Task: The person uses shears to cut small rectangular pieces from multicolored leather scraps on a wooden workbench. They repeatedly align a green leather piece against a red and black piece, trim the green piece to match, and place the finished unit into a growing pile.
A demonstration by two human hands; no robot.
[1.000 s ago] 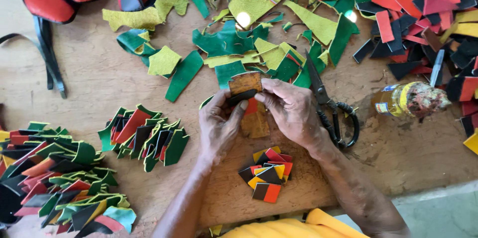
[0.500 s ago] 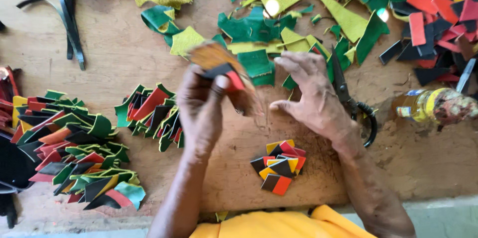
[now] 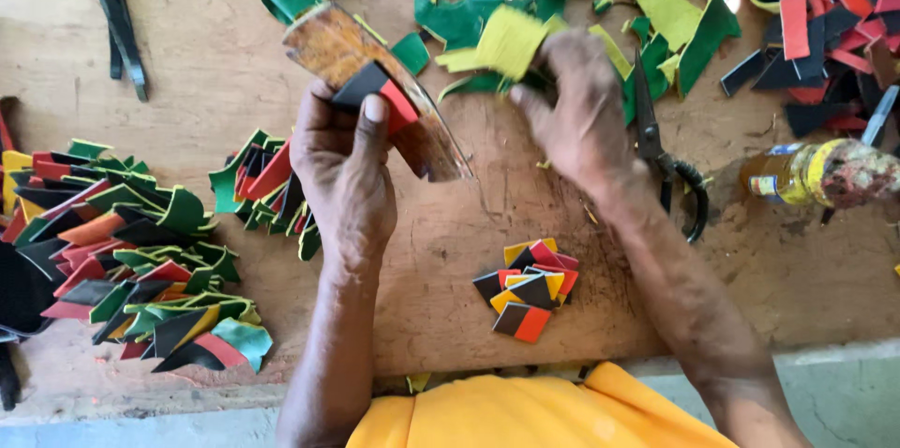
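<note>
My left hand (image 3: pixel 345 171) holds up a brown glue-stained pattern piece (image 3: pixel 361 68), with a small black and red leather piece (image 3: pixel 380 92) pressed on it under my thumb. My right hand (image 3: pixel 574 115) reaches forward among the green and yellow leather scraps (image 3: pixel 497 31), its fingers curled over a yellow scrap; whether it grips the scrap is unclear. A small pile of black, red and yellow pieces (image 3: pixel 530 289) lies on the wooden board (image 3: pixel 450 251) between my arms.
Black scissors (image 3: pixel 661 143) lie right of my right hand. A glue bottle (image 3: pixel 816 176) lies on its side at the right. Piles of multicoloured assembled pieces (image 3: pixel 141 251) fill the left. Black straps (image 3: pixel 117 7) lie top left. Red and black strips (image 3: pixel 816 17) are top right.
My left hand lifted the brown pattern piece with the black and red piece and tilted it left. My right hand let go and moved out to the scraps.
</note>
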